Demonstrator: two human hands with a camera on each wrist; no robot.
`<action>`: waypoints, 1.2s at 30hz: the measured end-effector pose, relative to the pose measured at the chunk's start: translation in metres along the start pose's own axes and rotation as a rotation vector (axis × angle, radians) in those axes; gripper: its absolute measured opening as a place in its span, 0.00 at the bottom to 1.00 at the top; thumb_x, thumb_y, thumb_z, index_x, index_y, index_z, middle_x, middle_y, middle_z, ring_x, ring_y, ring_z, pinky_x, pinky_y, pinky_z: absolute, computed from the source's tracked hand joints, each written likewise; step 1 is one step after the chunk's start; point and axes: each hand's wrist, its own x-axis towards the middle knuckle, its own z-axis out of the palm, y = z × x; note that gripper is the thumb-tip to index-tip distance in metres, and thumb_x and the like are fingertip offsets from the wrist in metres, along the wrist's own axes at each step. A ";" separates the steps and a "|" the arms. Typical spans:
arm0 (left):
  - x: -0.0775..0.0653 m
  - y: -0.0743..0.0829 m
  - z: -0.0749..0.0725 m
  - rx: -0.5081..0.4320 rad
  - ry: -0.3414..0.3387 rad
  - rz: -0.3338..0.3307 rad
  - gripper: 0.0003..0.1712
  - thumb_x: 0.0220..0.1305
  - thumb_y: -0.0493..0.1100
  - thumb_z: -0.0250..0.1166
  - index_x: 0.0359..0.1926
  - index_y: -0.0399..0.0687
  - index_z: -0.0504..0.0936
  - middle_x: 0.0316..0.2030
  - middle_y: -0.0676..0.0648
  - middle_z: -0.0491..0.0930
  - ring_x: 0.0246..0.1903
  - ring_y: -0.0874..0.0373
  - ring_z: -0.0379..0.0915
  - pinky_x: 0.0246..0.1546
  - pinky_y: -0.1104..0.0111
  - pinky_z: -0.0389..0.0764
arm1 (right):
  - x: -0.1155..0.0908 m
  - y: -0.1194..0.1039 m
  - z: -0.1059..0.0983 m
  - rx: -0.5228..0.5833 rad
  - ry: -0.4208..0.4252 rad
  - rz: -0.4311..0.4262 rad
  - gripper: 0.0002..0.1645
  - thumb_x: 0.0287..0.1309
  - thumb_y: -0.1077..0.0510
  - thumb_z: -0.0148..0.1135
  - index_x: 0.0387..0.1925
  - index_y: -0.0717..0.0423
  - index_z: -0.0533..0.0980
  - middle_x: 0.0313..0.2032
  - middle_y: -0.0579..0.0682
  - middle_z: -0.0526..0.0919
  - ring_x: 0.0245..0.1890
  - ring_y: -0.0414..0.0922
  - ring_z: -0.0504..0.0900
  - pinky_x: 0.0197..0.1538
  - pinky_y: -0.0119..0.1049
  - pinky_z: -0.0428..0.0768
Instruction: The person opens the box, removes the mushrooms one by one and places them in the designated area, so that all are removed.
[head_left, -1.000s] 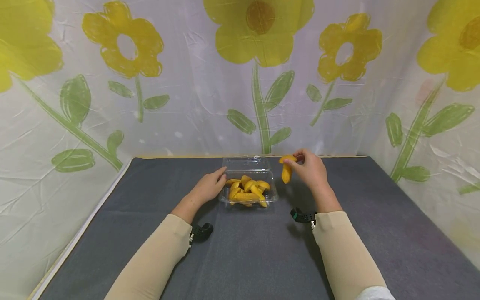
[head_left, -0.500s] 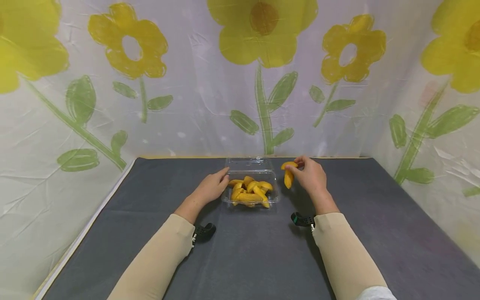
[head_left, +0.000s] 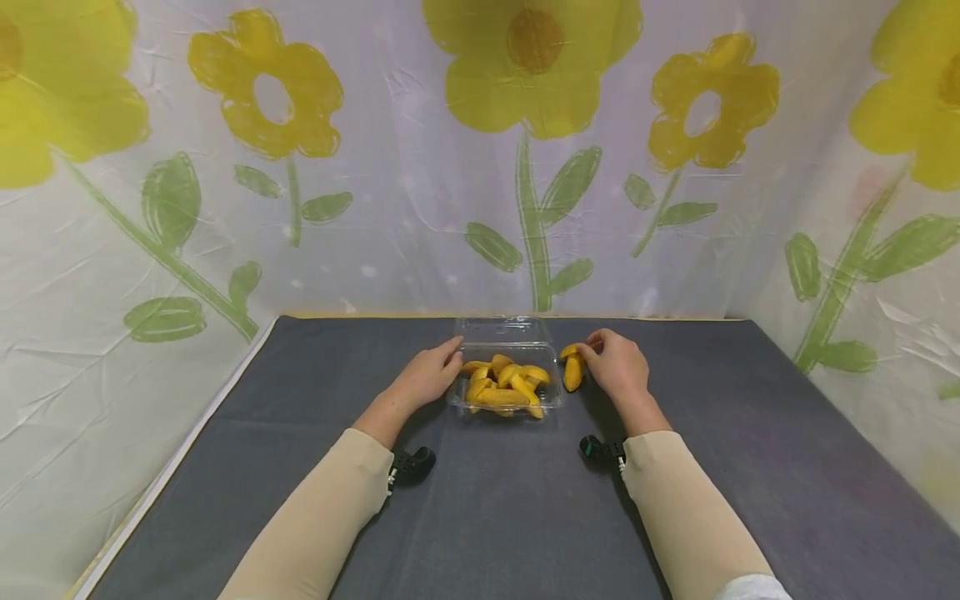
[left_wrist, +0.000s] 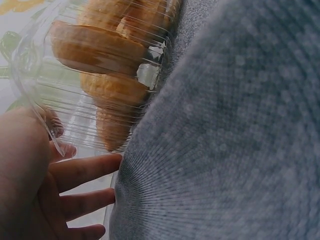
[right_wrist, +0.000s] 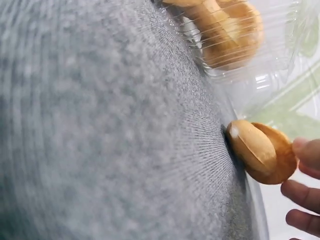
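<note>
A clear plastic clamshell box [head_left: 555, 398] stands near the back of the table, its lid [head_left: 504, 331] folded back. Several yellow-orange mushrooms [head_left: 502, 397] lie heaped inside. My left hand [head_left: 426, 375] rests against the left side of the box; in the left wrist view its fingers [left_wrist: 82, 171] are spread, with the fingertips reaching the cloth beside the wall. My right hand [head_left: 618, 365] pinches the cap of a single mushroom [head_left: 573, 372] just right of the box. In the right wrist view, this mushroom [right_wrist: 254, 149] has its stem end right at the cloth.
Dark grey cloth [head_left: 495, 508] covers the table. Close behind its far edge hangs a pale curtain [head_left: 420, 208] with painted yellow flowers. Black straps [head_left: 411, 467] sit at both wrists, below beige sleeves.
My right hand has lowered the mushroom from above the table down to the cloth beside the box. The left hand stays at the box's left side. The head view has shifted slightly.
</note>
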 end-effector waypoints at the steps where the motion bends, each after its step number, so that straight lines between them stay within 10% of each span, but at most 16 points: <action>1: 0.000 0.000 0.000 0.002 0.001 0.001 0.32 0.84 0.49 0.45 0.81 0.45 0.55 0.16 0.51 0.66 0.13 0.58 0.55 0.23 0.61 0.66 | 0.000 0.001 0.001 -0.004 0.004 0.006 0.22 0.72 0.44 0.62 0.51 0.58 0.82 0.45 0.58 0.87 0.38 0.54 0.83 0.39 0.49 0.79; 36: 0.001 -0.001 -0.001 0.007 0.007 0.018 0.31 0.83 0.48 0.45 0.81 0.44 0.56 0.16 0.52 0.65 0.13 0.59 0.54 0.23 0.62 0.65 | -0.001 -0.029 -0.020 0.012 -0.060 -0.051 0.25 0.72 0.49 0.63 0.62 0.61 0.79 0.59 0.61 0.81 0.52 0.59 0.81 0.53 0.55 0.78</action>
